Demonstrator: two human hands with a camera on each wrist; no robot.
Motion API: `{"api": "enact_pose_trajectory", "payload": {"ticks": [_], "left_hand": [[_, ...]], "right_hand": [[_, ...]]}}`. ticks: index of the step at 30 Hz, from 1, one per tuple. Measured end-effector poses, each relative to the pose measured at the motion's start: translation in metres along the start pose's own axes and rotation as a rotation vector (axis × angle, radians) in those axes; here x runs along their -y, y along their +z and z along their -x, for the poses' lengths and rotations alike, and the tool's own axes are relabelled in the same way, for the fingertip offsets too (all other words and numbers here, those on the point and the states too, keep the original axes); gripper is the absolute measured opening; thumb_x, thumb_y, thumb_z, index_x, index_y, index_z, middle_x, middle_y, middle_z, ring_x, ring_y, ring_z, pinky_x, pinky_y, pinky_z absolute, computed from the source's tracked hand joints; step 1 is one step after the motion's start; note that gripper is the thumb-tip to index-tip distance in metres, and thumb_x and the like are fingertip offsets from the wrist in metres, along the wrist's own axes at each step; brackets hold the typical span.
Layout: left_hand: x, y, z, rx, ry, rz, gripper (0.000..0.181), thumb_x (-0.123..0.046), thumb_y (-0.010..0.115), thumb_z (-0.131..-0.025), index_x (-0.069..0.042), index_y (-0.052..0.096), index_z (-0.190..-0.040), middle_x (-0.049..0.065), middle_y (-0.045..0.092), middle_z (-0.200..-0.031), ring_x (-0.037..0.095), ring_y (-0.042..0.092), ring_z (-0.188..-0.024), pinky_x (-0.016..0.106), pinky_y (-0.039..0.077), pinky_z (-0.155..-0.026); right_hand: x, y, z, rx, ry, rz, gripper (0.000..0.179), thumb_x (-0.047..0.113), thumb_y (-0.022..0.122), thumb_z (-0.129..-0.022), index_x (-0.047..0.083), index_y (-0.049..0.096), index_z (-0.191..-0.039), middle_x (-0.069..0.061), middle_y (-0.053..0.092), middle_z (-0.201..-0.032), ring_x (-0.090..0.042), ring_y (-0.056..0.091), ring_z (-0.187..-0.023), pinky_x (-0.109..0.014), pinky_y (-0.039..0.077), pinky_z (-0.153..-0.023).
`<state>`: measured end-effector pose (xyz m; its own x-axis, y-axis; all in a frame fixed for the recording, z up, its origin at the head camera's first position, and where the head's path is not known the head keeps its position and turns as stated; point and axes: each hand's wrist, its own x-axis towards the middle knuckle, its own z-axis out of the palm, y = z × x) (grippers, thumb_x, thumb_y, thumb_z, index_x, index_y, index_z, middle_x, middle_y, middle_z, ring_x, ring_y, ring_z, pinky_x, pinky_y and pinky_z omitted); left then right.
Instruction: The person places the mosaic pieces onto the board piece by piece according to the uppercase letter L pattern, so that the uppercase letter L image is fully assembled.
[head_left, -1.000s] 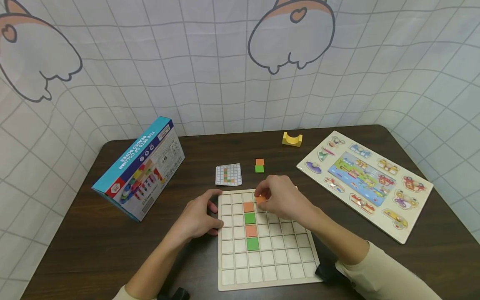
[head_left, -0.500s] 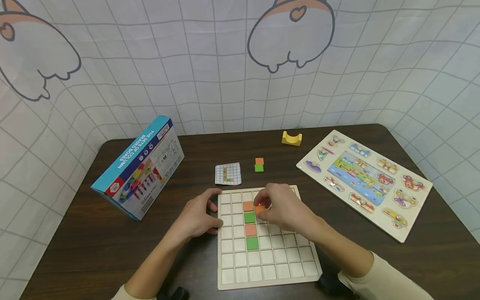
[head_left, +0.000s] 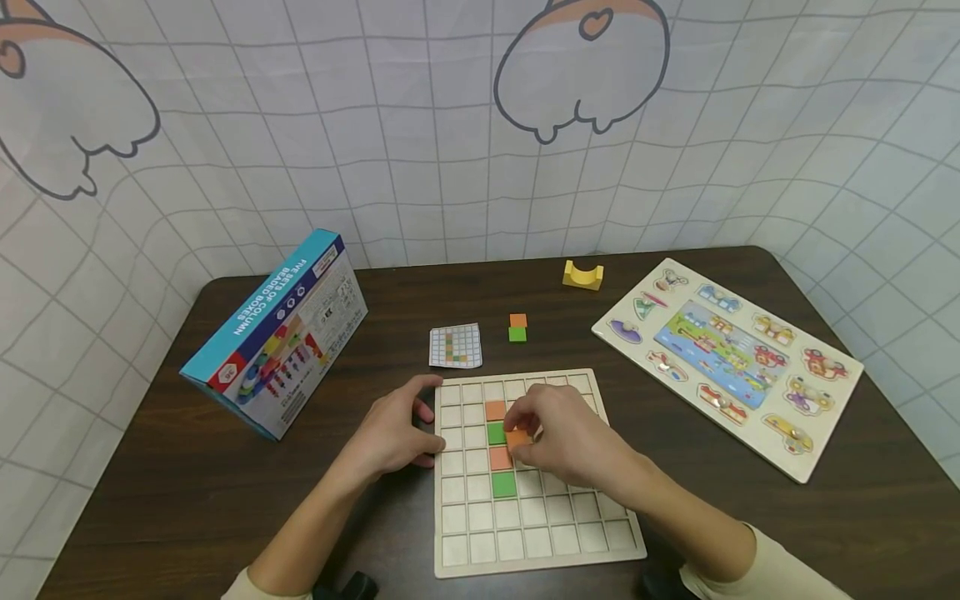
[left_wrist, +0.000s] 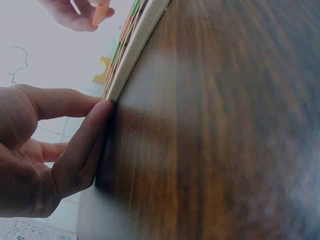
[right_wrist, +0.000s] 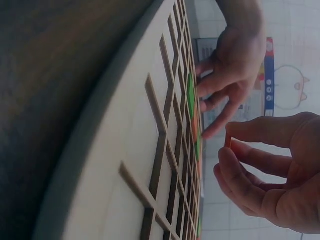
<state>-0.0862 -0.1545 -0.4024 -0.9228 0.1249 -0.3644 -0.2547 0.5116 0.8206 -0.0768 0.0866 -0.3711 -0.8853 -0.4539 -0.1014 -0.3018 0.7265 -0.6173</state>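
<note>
My right hand [head_left: 562, 433] pinches an orange square tile [head_left: 517, 439] between thumb and fingertips, above the wooden grid board [head_left: 540, 562]. In the right wrist view the tile [right_wrist: 229, 139] is edge-on between the fingertips, apart from the board. One column of the board holds an orange tile [head_left: 496, 410], a green tile [head_left: 496, 432], a salmon-orange tile [head_left: 499, 457] and, lowest, another green tile [head_left: 504, 484]. My left hand [head_left: 393, 429] rests against the board's left edge, thumb and index finger spread along it; the left wrist view shows its fingertips [left_wrist: 106, 106] touching that edge.
Behind the board lie a pattern card [head_left: 455, 347] and loose orange [head_left: 518, 320] and green [head_left: 517, 334] tiles. A yellow arch block [head_left: 582, 276] sits near the back edge. A blue-topped box [head_left: 292, 329] stands left; a picture knob puzzle [head_left: 806, 457] lies right.
My right hand has moved the orange tile toward me, from beside the top orange tile to beside the upper green and salmon-orange tiles. My left hand stays at the board's edge.
</note>
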Motion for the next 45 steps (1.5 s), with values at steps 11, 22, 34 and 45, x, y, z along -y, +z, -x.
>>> {"api": "enact_pose_trajectory", "payload": {"ticks": [11,22,34,45], "left_hand": [[-0.001,0.000,0.000,0.001,-0.002,-0.015,0.086,0.012,0.082,-0.076,-0.014,0.049,-0.152,0.016,0.055,-0.107,0.021,0.066,-0.064,0.035,0.066,-0.054],[0.000,0.000,-0.001,0.000,-0.003,-0.010,0.086,0.012,0.082,-0.076,-0.014,0.050,-0.151,0.016,0.055,-0.107,0.022,0.066,-0.065,0.035,0.066,-0.054],[-0.001,0.000,-0.001,0.000,-0.006,-0.012,0.086,0.012,0.082,-0.077,-0.014,0.049,-0.152,0.016,0.056,-0.107,0.021,0.067,-0.064,0.035,0.066,-0.054],[-0.002,0.000,-0.001,0.001,-0.011,-0.020,0.087,0.013,0.082,-0.076,-0.014,0.049,-0.152,0.016,0.056,-0.108,0.021,0.067,-0.065,0.034,0.066,-0.055]], "right_hand": [[0.005,0.006,0.012,0.013,-0.029,-0.015,0.017,0.007,0.086,-0.077,0.013,0.077,-0.089,0.007,0.064,-0.082,-0.012,0.058,-0.078,-0.022,0.051,-0.067],[0.009,0.009,0.022,0.039,-0.038,-0.042,0.019,0.005,0.086,-0.077,0.013,0.076,-0.090,0.007,0.064,-0.085,-0.012,0.058,-0.079,-0.022,0.052,-0.067],[0.010,0.011,0.026,0.040,-0.082,-0.017,0.019,0.007,0.088,-0.077,0.012,0.077,-0.091,0.008,0.064,-0.083,-0.009,0.057,-0.076,-0.019,0.050,-0.063],[0.012,0.015,0.029,0.063,-0.091,-0.025,0.019,0.004,0.085,-0.076,0.012,0.076,-0.091,0.008,0.064,-0.083,-0.007,0.059,-0.076,-0.018,0.052,-0.066]]}}
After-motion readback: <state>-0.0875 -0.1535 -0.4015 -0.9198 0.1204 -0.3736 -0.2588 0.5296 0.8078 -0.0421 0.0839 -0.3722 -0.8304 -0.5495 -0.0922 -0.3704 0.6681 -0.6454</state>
